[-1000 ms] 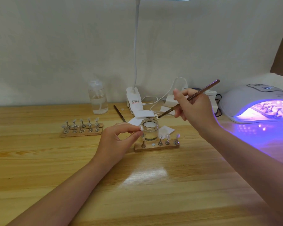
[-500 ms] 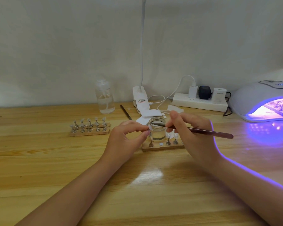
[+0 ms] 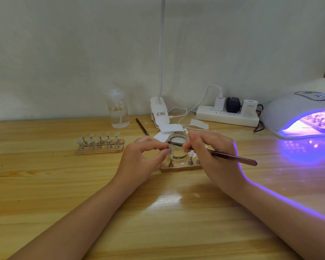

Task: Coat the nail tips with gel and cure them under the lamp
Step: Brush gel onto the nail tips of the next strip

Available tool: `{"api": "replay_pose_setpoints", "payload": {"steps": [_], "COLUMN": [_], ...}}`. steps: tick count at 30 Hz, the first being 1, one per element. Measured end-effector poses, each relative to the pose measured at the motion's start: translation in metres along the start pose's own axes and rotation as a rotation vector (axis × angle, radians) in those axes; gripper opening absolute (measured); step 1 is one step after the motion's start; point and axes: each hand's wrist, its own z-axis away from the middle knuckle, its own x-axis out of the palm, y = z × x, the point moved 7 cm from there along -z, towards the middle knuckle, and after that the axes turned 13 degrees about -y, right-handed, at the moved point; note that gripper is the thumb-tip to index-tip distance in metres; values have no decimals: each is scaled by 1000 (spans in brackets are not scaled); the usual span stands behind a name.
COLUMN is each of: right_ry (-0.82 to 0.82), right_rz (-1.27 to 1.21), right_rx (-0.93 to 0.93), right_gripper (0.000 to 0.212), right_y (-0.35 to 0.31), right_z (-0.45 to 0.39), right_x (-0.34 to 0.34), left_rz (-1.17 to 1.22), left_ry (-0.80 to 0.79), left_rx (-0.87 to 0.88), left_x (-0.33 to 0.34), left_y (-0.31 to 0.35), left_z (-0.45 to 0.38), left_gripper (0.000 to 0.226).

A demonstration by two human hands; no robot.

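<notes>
My left hand (image 3: 141, 156) pinches a small clear nail tip (image 3: 170, 146) between thumb and forefinger, just left of a small glass gel jar (image 3: 177, 150). My right hand (image 3: 212, 152) grips a dark brush (image 3: 231, 156) like a pen; its bristle end reaches across the jar's rim to the tip. In front of the jar lies a wooden holder strip (image 3: 180, 167) with a few nail stands, partly hidden by my right hand. A second wooden holder (image 3: 99, 144) carries several tips at the left. The white curing lamp (image 3: 300, 115) glows violet at the right, with a holder inside.
A clear pump bottle (image 3: 118, 111), a clip lamp base (image 3: 159, 114) with its white neck, a power strip (image 3: 227, 117) with plugs and cables, white wipes (image 3: 170, 128) and a spare brush (image 3: 142, 126) stand along the back of the wooden table (image 3: 64, 184).
My right hand came down from a raised position and laid the brush flat over the jar, its bristles now at the tip held by my left hand. The view shifted slightly left.
</notes>
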Motion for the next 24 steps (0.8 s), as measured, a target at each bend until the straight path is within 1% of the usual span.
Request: {"api": "replay_pose_setpoints", "payload": {"steps": [5, 9, 12, 14, 18, 24], "right_ry": [-17, -15, -20, -20, 50, -15], "right_rz": [-36, -94, -139, -167, -303, -172], "right_rx": [17, 60, 111, 141, 211, 160], "right_gripper": [28, 39, 45, 44, 39, 34], "right_y": [1, 4, 7, 8, 14, 7], "right_z": [0, 1, 2, 3, 4, 0], "right_x": [1, 0, 0, -1, -4, 0], "left_rz": [-1, 9, -3, -10, -11, 2], "left_ry": [6, 10, 12, 11, 4, -4], "left_rx": [-10, -28, -22, -16, -24, -35], "left_x": [0, -1, -1, -1, -1, 0], "left_y": [-1, -3, -1, 0, 0, 0], "left_z": [-1, 0, 0, 0, 1, 0], "left_gripper": [21, 18, 22, 24, 21, 18]}}
